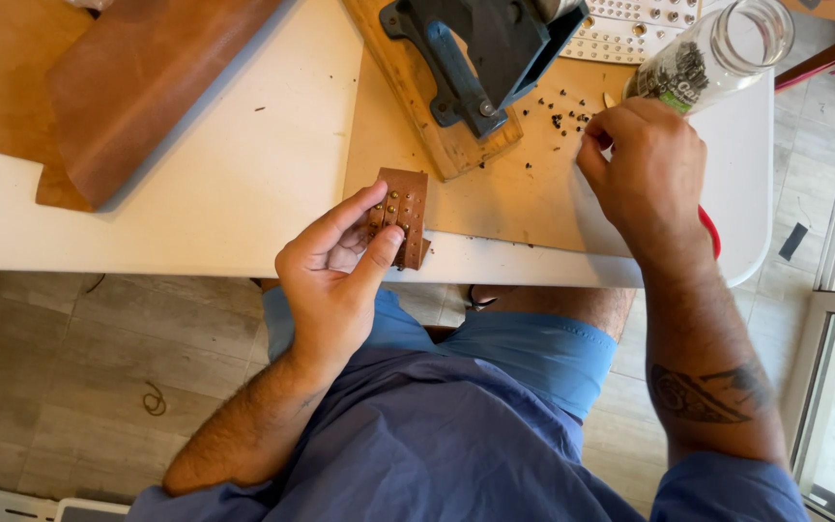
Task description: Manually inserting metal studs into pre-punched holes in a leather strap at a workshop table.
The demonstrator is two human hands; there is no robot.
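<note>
My left hand (340,266) holds a small brown leather piece (404,208) studded with several metal rivets, thumb pressed on its face, at the white table's front edge. My right hand (645,169) rests farther right on the tan board (495,208), fingers curled and pinched together among small dark rivets (561,114) scattered there; what the fingertips hold is hidden. A blue hand press (480,53) stands on a wooden base just behind both hands.
A clear glass jar (717,53) with dark rivets lies tilted beyond my right hand. A large brown leather strip (137,87) lies at the back left. A white perforated panel (630,24) sits behind the press. A red object (709,230) peeks under my right wrist.
</note>
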